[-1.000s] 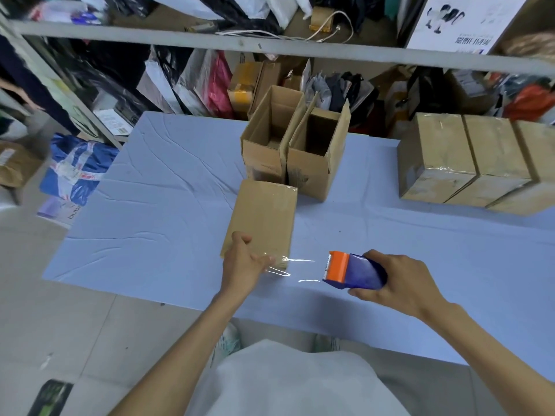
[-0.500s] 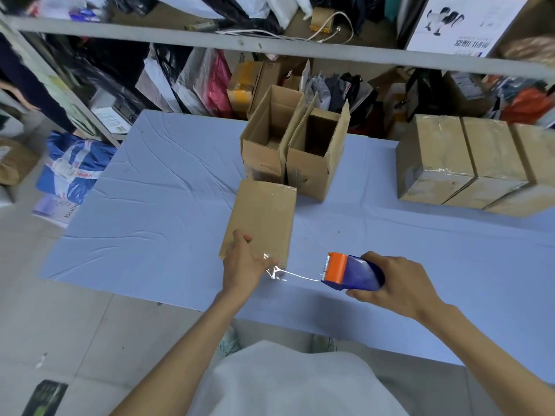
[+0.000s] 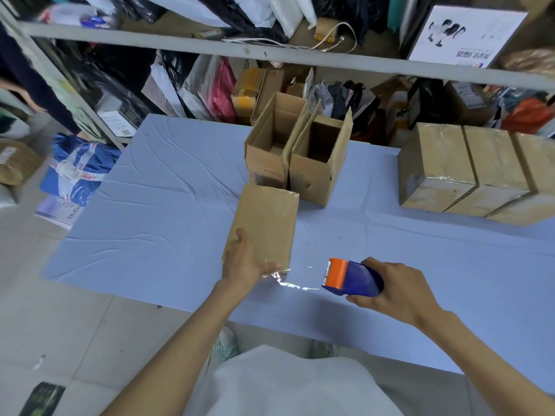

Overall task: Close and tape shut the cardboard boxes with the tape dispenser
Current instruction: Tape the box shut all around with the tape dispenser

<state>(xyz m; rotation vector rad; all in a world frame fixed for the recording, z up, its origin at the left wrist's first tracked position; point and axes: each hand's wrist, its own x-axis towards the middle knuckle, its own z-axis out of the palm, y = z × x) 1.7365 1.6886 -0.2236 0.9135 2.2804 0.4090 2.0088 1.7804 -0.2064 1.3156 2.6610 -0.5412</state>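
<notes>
A white shirt (image 3: 285,385) fills the bottom of the view, and two bare arms reach out from it over a table (image 3: 165,220) with a light blue cloth. The right hand (image 3: 393,292) is wrapped around a blue and orange tape dispenser (image 3: 351,277) and holds it just above the table. A thin, shiny strip of clear tape (image 3: 295,286) runs from the dispenser to the near corner of a closed box (image 3: 267,223). This box lies flat on the table, near the front edge. The left hand (image 3: 244,262) rests on the near end of the box, thumb up on top and fingers pressing where the tape meets the box. Just behind it stand two open boxes (image 3: 271,151), side by side and touching, with their flaps up. Well off to the right, three taped boxes (image 3: 441,169) sit in a row. Behind the table, a grey shelf (image 3: 210,45) holds many bags (image 3: 216,88) and packages.
</notes>
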